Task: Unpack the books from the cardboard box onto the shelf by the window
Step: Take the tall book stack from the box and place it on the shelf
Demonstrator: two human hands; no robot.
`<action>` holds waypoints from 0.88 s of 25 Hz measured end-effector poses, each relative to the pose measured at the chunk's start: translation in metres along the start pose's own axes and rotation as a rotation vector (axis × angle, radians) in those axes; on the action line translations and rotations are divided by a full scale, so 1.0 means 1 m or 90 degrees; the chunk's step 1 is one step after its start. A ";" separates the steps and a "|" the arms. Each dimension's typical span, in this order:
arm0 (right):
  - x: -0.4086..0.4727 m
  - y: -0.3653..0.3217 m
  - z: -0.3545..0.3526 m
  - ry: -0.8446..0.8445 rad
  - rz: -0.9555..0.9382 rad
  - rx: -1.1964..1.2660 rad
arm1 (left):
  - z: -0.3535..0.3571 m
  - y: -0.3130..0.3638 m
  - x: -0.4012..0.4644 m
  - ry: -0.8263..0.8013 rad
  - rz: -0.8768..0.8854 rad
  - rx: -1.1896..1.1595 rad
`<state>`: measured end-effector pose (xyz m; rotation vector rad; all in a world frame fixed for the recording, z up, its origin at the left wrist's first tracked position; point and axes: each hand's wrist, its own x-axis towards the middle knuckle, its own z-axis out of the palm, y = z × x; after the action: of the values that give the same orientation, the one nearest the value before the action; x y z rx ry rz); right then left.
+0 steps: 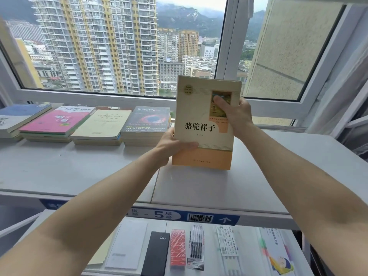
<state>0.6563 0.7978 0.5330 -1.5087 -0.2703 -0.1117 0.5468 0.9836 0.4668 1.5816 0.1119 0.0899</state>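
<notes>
Cream-and-orange paperback book (205, 124) is held upright above the grey shelf (79, 166), cover facing the camera. Left hand (171, 144) grips its 8 o'clock edge; right hand (237, 114) grips its 2 o'clock corner. Four book stacks (85, 124) lie at 9 o'clock beneath the window (119, 46).

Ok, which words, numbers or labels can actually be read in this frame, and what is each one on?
"骆驼祥子": cover of the cream-and-orange book, in the grip of both hands.
"Diary": black notebook, lower shelf.
"5": blue shelf label, beside a barcode and an arrow.
"QIANGDA": pen pack.
"汉字": pink book.
Other covers and packets: too small or blurred.
</notes>
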 end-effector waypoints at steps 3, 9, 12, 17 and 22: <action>0.036 0.001 0.006 0.012 0.163 -0.037 | 0.002 0.016 0.012 0.017 -0.040 0.049; 0.087 0.029 0.021 -0.092 0.418 -0.144 | 0.005 0.018 0.015 0.027 -0.176 0.180; 0.103 0.047 0.031 -0.144 0.447 -0.227 | 0.016 0.015 0.025 0.088 -0.205 0.236; 0.121 0.064 0.045 -0.187 0.466 -0.354 | 0.020 0.026 0.046 0.145 -0.243 0.398; 0.130 0.068 0.056 -0.204 0.434 -0.405 | 0.023 0.026 0.049 0.117 -0.231 0.454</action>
<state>0.7921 0.8697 0.5016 -2.1731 0.0517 0.6465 0.5990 0.9668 0.4919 2.2310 0.6278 -0.1030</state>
